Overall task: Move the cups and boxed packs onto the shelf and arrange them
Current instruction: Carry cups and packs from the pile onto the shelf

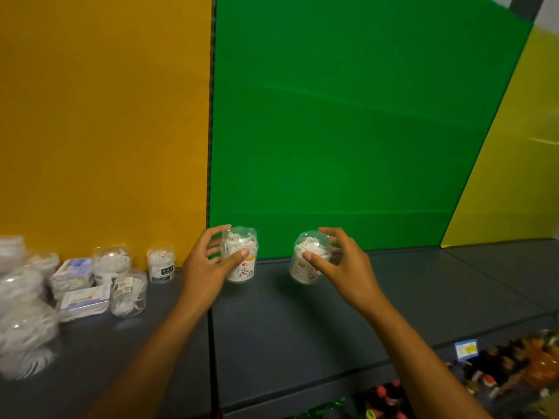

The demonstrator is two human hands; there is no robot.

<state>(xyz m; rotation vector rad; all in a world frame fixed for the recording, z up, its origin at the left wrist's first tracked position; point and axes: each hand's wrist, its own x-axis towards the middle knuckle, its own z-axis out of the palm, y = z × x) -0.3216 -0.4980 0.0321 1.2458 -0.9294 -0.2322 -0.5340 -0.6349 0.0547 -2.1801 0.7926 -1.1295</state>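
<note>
Two clear plastic cups filled with white pieces stand out against the green back panel. My left hand [208, 261] grips the left cup [242, 270], which stands upright on the dark shelf [393, 297]. My right hand [335, 261] holds the right cup [305, 261], tilted, its base at or just above the shelf. At the far left of the shelf sits a cluster of more clear cups [112, 261] and flat boxed packs [84, 300], some cups lying on their sides.
Orange [102, 116], green [348, 116] and yellow [508, 176] panels form the shelf's back wall. A black vertical divider [210, 116] runs between orange and green. Bottles [514, 367] and a price tag [465, 349] sit on a lower shelf at the bottom right.
</note>
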